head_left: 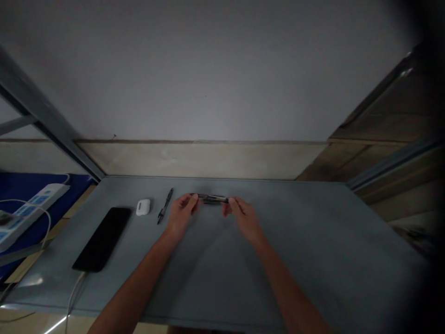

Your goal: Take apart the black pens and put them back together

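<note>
The left hand point(181, 215) is closed on one end of a slim dark barrel point(212, 199) with silver glints, pinching it between thumb and fingers. The barrel is too blurred to name exactly. It is held level and crosswise above the far half of a grey tabletop point(278, 264), though I can't tell whether it touches the surface.

Farthest left, a white power strip point(31, 213) sits on a blue surface point(66, 185), with a white cable point(43, 222) looping from it. On the table, a black smartphone point(102, 239) lies at an angle, a white charging cable point(74, 292) leaving its near end. Next come a white earbud case point(143, 207) and a black pen point(165, 205), the pen lying just beside the left hand. Past the barrel, the right hand point(245, 218) grips the other end the same way, its fingers curled around it.
</note>
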The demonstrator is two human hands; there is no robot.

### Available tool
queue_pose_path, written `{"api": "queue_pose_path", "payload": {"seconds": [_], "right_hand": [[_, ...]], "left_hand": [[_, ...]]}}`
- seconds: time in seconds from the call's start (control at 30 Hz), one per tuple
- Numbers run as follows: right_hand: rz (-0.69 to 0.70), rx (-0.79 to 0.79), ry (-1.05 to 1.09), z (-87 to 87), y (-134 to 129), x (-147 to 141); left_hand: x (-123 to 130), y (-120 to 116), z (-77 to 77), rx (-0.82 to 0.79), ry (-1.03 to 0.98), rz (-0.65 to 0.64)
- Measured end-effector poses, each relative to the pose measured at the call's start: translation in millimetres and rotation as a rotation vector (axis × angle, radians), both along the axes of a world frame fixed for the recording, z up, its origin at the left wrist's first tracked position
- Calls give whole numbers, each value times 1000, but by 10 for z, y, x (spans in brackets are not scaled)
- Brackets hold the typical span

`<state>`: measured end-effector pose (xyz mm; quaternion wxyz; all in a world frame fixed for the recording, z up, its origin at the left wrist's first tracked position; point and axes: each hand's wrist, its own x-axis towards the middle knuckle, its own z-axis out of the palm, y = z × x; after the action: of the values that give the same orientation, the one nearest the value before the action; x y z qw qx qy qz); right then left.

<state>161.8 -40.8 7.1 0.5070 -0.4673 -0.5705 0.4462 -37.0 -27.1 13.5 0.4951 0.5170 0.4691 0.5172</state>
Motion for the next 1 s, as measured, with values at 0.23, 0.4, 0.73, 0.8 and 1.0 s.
{"api": "queue_pose_path", "payload": {"seconds": [0.23,0.4,0.73,0.8,1.0], "right_hand": [[47,155,-395,-173,-106,-307],[145,224,-484,-199,-110,-342],[-36,418,-789,-166,-42,-188],[-49,405,-854,-189,-36,-171],[-41,404,-971,-187,-44,-146]], "left_hand": [[-22,46,-54,67,115,91],[-8,34,-22,99,117,-4],[-377,195,-21,305,965,303],[-378,185,-28,339,1092,315],[-372,157,-76,289,1303,245]]}}
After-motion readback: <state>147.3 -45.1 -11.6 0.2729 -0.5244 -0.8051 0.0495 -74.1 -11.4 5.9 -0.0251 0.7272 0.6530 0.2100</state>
